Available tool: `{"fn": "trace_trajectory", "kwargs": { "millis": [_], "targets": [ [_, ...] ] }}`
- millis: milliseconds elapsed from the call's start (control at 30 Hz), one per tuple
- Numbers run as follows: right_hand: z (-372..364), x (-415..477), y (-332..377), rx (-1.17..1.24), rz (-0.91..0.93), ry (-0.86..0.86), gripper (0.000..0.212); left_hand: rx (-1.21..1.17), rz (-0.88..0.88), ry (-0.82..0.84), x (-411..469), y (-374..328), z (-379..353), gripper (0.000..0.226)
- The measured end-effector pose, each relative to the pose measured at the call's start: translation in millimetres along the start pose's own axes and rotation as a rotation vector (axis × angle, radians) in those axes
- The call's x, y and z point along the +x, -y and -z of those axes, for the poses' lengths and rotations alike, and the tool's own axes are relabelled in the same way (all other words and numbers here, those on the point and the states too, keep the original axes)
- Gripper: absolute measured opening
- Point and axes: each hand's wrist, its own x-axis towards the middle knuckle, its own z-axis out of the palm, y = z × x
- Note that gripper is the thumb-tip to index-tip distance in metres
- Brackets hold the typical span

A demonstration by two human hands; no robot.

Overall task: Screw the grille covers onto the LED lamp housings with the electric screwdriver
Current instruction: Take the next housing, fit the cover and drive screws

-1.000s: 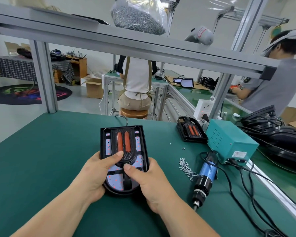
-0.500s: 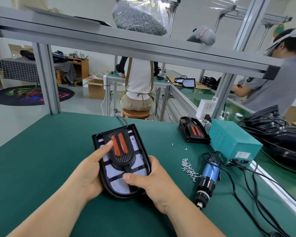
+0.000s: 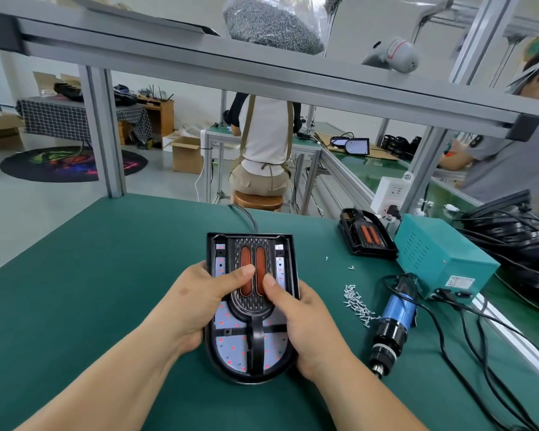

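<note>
My left hand and right hand each grip one long side of the LED lamp housing. My fingers curl under its edges, mostly out of sight, and both thumbs lie across the top. The left thumb presses the grille cover at its two orange slots, and the right thumb presses just to the right of them. The cover sits centred in the housing, with its stem running toward the rounded end nearest me. The square end points away, and a cord leaves from it.

To my left, the green tabletop runs wide to its edge and to the upright frame post. The right side is tighter. A pile of loose screws lies near my right hand. Just beyond them the electric screwdriver lies with its tip toward me. Behind it stands a teal power box, and black cables trail toward the right edge. A second lamp housing lies just beside the box, toward the far edge.
</note>
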Motion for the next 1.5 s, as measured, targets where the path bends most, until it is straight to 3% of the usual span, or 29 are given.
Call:
{"fn": "trace_trajectory", "kwargs": {
  "millis": [200,300,533,767,867,933,1000,1033,1133,1233,1333,1500],
  "targets": [
    [-7,-1,-1,0.128,0.014,-0.1,0.033,-0.075,0.111,0.058,-7,10,0,0.037],
    [-8,-3,0,0.145,0.001,-0.129,0.028,-0.01,0.067,0.03,-8,15,-4,0.046],
    [-6,-3,3,0.085,-0.049,-0.153,0.029,0.0,0.082,0.011,-4,16,-6,0.043],
    [-3,-2,0,-0.147,-0.036,-0.039,0.043,-0.013,0.19,-0.033,-4,17,1,0.04],
    [-1,-2,3,-0.245,-0.051,-0.03,0.027,0.061,0.206,-0.08,-2,17,4,0.036],
    [5,-4,16,-0.563,-0.029,-0.009,0.006,0.122,0.201,-0.091,-2,18,4,0.036],
    [20,-5,38,-0.933,-0.006,-0.042,0.054,0.188,0.186,-0.085,-3,21,1,0.037],
    [31,-5,50,-1.004,-0.011,-0.096,0.068,0.23,0.176,-0.089,-4,22,0,0.042],
    [80,-8,88,-0.925,0.018,-0.363,0.085,0.301,0.155,-0.048,-6,22,-1,0.065],
    [132,-14,97,-1.0,-0.069,-0.506,0.076,0.33,0.173,0.083,-8,21,-1,0.073],
    [152,-19,82,-1.031,-0.258,-0.561,0.063,0.372,0.168,0.143,-11,19,-1,0.063],
    [147,-15,70,-1.234,-0.261,-0.613,0.062,0.418,0.143,0.141,-18,20,-1,0.058]
  ]
}}
